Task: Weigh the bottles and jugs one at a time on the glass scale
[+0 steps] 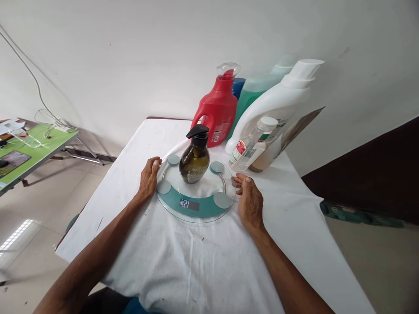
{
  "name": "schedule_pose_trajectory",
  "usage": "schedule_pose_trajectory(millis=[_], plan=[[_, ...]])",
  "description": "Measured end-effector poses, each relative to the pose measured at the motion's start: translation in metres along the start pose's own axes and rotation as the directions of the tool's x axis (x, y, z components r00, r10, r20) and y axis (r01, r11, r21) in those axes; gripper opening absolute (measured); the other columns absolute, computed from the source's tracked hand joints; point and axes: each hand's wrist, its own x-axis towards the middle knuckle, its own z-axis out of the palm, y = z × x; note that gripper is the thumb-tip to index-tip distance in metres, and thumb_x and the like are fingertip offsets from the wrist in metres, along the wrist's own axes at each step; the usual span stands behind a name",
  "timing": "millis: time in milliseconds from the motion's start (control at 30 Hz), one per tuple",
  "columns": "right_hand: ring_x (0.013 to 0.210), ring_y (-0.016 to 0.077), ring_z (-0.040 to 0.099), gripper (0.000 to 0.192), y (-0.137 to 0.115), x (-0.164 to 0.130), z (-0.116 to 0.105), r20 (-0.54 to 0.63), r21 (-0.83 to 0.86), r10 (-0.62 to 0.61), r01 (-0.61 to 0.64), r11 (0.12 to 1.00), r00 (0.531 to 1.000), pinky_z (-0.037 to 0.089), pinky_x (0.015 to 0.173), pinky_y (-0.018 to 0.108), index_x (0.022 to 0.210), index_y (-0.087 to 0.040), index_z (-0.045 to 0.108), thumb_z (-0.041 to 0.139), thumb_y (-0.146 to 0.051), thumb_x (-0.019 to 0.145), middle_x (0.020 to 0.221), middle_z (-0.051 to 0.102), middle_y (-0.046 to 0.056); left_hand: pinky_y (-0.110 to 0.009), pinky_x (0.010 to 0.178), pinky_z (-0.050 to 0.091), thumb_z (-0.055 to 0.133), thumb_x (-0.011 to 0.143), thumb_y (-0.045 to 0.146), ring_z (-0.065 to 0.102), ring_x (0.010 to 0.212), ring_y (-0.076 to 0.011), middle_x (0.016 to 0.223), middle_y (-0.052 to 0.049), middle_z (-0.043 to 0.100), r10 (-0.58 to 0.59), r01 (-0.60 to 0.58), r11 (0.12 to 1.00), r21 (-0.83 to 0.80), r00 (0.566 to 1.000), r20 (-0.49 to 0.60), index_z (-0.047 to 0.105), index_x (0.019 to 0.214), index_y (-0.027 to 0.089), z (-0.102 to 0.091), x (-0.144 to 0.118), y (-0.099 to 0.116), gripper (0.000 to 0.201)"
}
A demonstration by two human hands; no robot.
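Observation:
A round glass bathroom scale with a teal band lies on the white tablecloth, its small display lit with digits. On its glass, near the back, stands a dark olive pump bottle with a black pump head, upright. My left hand is closed at the scale's left rim, thumb up, its fingertips partly hidden. At the right rim, my right hand has its curled fingers against the glass edge. Neither hand touches the pump bottle.
Behind the scale stand a red jug, a green bottle and a large white bottle. A clear bottle with a white cap leans at the right. A green table stands far left. The wall rises behind.

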Motion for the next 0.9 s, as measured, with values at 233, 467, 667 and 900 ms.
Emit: schedule_pose_trajectory(millis=[233,467,667,900], plan=[[0.1,0.031,0.073,0.083,0.0014,-0.0002,-0.0004,0.005,-0.015,-0.021,0.021,1.0,1.0,0.053,0.079,0.043,0.119,-0.018,0.073,0.03,-0.086,0.1,0.118,0.079,0.02,-0.048,0.111,0.055,0.037,0.104,0.077,0.072,0.125,-0.0286,0.132,-0.014,0.075,0.012,-0.012,0.999,0.047,1.0,0.001,0.064,0.126,0.023,-0.0016,-0.0005,0.0003,0.064],[0.099,0.0312,0.074,0.082,0.0028,0.0002,0.0003,0.007,-0.021,-0.032,0.032,0.999,0.999,0.053,0.08,0.044,0.117,-0.02,0.072,0.028,-0.087,0.1,0.117,0.08,0.018,-0.047,0.111,0.055,0.035,0.104,0.077,0.072,0.124,-0.0281,0.132,-0.014,0.075,0.003,-0.003,0.998,0.064,1.0,-0.006,0.065,0.127,0.024,-0.0005,-0.0008,0.0006,0.065],[0.098,0.0317,0.074,0.081,0.0024,0.0012,0.0001,0.008,-0.023,-0.024,0.024,0.999,1.0,0.053,0.079,0.044,0.117,-0.018,0.072,0.028,-0.084,0.101,0.116,0.08,0.019,-0.049,0.112,0.055,0.037,0.103,0.079,0.072,0.125,-0.0289,0.131,-0.014,0.076,-0.025,0.025,0.999,0.035,1.0,-0.012,0.064,0.127,0.023,-0.0005,-0.0008,0.0043,0.067],[0.099,0.032,0.074,0.08,0.0055,0.0019,0.0,0.003,-0.014,-0.023,0.023,1.0,1.0,0.054,0.08,0.045,0.118,-0.019,0.072,0.03,-0.085,0.1,0.116,0.08,0.018,-0.049,0.113,0.055,0.037,0.103,0.079,0.073,0.125,-0.0288,0.132,-0.014,0.076,-0.025,0.025,0.999,0.028,1.0,-0.006,0.064,0.127,0.023,-0.0008,-0.0003,0.0035,0.066]])
